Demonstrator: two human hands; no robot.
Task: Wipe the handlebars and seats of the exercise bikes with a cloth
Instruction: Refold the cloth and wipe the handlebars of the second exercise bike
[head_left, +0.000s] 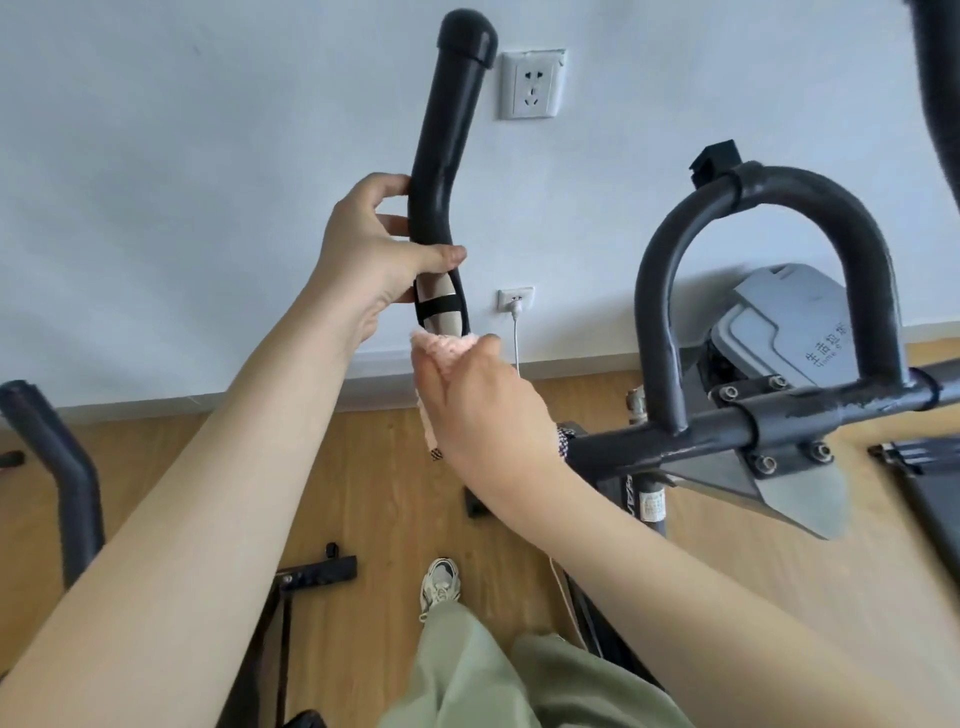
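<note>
Here the left hand (363, 249) closes around the black handlebar grip (447, 156), thumb pressed across the near face just above the silver pulse sensor plate (441, 309) and the fingertips curling in from the left side. Its forearm runs in from the lower left, bare, rising steeply to the bar. The right hand (483, 410) sits just below it, back of the hand toward the camera, fingers folded around a pink cloth (447, 345) that bulges out above the knuckles and touches the bottom of the sensor plate. A small corner of the cloth hangs out under the hand. The right forearm comes in from the lower right, crossing in front of the bike's frame.

The grip stands nearly upright with a slight bend, ending far up in a rounded cap. To the right, a black loop handlebar (769, 291) arches over a horizontal crossbar (727, 431) clamped with bolts. Behind it, against the wall, stands a grey lidded bin (789, 332). Two wall sockets (532, 83) sit on the pale wall, the lower one holding a white charger. Below, on the wooden floor (395, 499), a sneaker (440, 582) and green trousers show.
</note>
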